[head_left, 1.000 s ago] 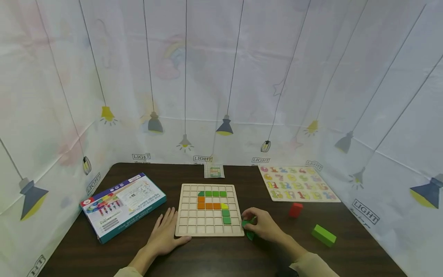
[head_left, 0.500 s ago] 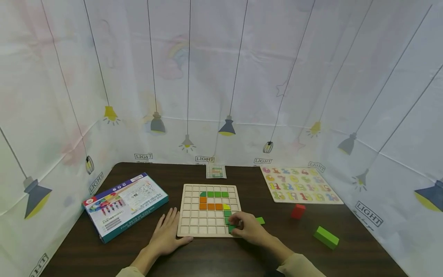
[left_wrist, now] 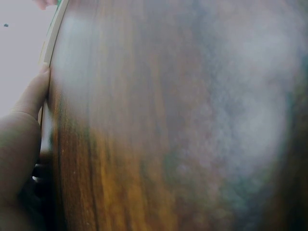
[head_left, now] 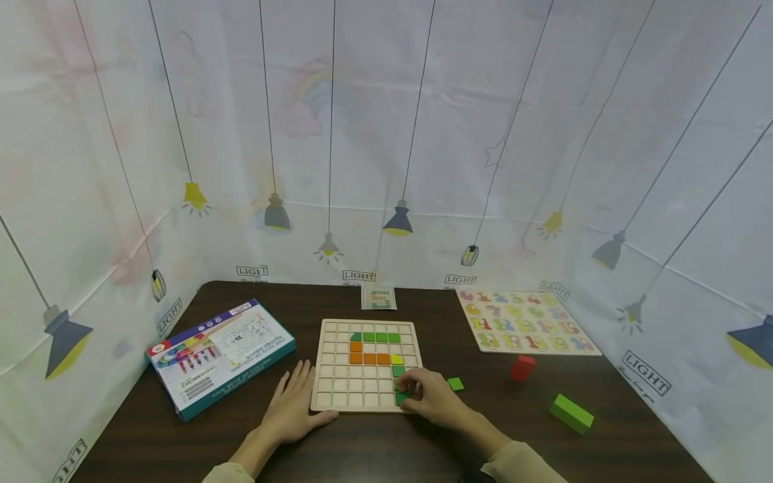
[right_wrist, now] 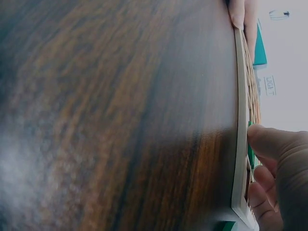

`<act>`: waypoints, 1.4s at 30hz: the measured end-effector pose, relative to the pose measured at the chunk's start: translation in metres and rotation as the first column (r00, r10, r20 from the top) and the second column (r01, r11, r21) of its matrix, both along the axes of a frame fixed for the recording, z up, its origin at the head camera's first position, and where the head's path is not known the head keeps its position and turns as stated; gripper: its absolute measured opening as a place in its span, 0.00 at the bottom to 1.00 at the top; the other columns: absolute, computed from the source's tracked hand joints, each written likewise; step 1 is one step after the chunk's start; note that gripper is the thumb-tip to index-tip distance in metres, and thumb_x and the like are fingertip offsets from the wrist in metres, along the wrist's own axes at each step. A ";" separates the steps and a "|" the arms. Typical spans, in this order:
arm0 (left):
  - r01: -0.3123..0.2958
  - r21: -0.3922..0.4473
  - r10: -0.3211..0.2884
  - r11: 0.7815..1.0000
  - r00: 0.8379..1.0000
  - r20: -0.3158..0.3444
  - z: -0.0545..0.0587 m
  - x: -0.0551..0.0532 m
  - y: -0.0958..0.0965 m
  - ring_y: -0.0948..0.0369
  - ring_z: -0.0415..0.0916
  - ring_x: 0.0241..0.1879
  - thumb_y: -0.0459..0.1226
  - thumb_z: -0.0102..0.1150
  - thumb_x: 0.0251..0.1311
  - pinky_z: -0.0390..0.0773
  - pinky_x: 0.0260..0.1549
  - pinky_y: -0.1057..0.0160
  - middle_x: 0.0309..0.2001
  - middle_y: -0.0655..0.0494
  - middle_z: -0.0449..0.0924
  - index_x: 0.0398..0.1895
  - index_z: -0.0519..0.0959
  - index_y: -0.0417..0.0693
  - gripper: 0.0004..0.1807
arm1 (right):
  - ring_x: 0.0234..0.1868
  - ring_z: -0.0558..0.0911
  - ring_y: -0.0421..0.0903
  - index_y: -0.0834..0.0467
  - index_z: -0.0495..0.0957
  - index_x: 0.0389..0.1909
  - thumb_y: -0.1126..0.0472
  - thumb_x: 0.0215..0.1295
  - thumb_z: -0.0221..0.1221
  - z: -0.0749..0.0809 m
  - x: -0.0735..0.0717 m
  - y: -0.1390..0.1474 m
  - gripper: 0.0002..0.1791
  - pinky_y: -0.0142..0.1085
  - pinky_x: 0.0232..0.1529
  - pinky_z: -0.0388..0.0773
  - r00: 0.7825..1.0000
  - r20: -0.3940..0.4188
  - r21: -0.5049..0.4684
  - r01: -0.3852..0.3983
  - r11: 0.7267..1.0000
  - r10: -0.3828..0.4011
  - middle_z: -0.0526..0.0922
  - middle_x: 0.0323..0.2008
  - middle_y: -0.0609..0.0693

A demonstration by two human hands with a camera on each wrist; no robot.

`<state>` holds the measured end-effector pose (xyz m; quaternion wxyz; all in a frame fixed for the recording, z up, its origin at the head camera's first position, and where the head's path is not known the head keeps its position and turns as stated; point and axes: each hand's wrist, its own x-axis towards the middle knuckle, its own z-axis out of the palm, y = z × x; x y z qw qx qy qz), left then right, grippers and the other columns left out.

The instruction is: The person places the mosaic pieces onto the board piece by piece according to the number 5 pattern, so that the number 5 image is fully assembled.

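A wooden grid board point(head_left: 338, 400) lies on the dark table, bearing green, orange and yellow tiles in a stepped, S-like pattern. My right hand point(head_left: 436, 397) is at the board's lower right corner, its fingers curled and its thumb against a green tile point(head_left: 401, 398). In the right wrist view that green tile point(right_wrist: 250, 144) shows at the thumb tip, inside the board's rim; the fingertips partly hide it. My left hand point(head_left: 291, 408) lies flat with fingers spread at the board's left edge, its thumb along the near left corner. A loose green tile point(head_left: 455, 384) lies right of the board.
Left of the board is a printed box point(head_left: 223, 355). Behind it lies a small pattern card point(head_left: 378, 298). A number board point(head_left: 525, 322) is at the back right, with a red block point(head_left: 522, 368) and a long green block point(head_left: 571, 414) nearer me.
My right hand has moved left from the green tiles beside the board onto its lower right cells, bringing a green tile. One green tile stays on the table. My left hand keeps its place.
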<state>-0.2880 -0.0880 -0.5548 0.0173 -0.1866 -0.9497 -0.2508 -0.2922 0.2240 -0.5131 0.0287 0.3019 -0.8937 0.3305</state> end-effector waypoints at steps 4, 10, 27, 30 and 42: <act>-0.003 0.000 0.003 1.000 1.000 -0.002 -0.001 -0.001 0.002 0.47 0.38 0.72 0.68 0.54 0.51 0.38 0.66 0.45 0.72 0.38 0.45 0.72 0.51 0.35 0.58 | 0.32 0.77 0.43 0.57 0.78 0.41 0.67 0.51 0.68 0.001 0.000 0.001 0.15 0.32 0.32 0.77 1.000 -0.006 -0.010 0.002 1.000 -0.002 0.80 0.35 0.45; 0.004 0.007 -0.004 1.000 1.000 0.006 0.002 -0.002 0.004 0.47 0.37 0.72 0.67 0.54 0.51 0.37 0.66 0.45 0.72 0.38 0.45 0.72 0.50 0.35 0.58 | 0.32 0.78 0.43 0.59 0.78 0.42 0.68 0.53 0.67 0.005 0.000 0.005 0.14 0.31 0.31 0.77 1.000 -0.028 -0.021 0.000 1.000 0.000 0.80 0.35 0.49; 0.004 0.034 -0.003 0.999 1.000 -0.005 0.003 -0.003 0.005 0.45 0.39 0.72 0.66 0.56 0.51 0.38 0.66 0.44 0.72 0.36 0.46 0.72 0.51 0.34 0.58 | 0.36 0.81 0.40 0.61 0.79 0.42 0.70 0.60 0.61 0.018 -0.002 0.044 0.09 0.35 0.37 0.80 0.988 0.008 -0.059 0.154 0.986 -0.154 0.82 0.36 0.49; -0.002 0.020 0.002 1.000 1.000 0.006 0.003 -0.001 0.003 0.45 0.39 0.72 0.67 0.56 0.51 0.38 0.66 0.44 0.72 0.36 0.46 0.72 0.51 0.34 0.58 | 0.37 0.81 0.42 0.61 0.78 0.42 0.71 0.60 0.61 0.016 0.001 0.050 0.10 0.36 0.37 0.80 0.987 0.006 -0.064 0.162 0.985 -0.162 0.82 0.36 0.50; -0.006 0.026 0.005 1.000 1.000 0.020 0.007 0.004 0.001 0.45 0.39 0.72 0.66 0.57 0.51 0.38 0.66 0.44 0.72 0.36 0.46 0.72 0.51 0.34 0.57 | 0.37 0.81 0.41 0.59 0.80 0.39 0.76 0.55 0.60 0.007 0.010 0.087 0.13 0.36 0.39 0.79 0.975 -0.054 0.001 0.216 0.976 -0.215 0.82 0.35 0.44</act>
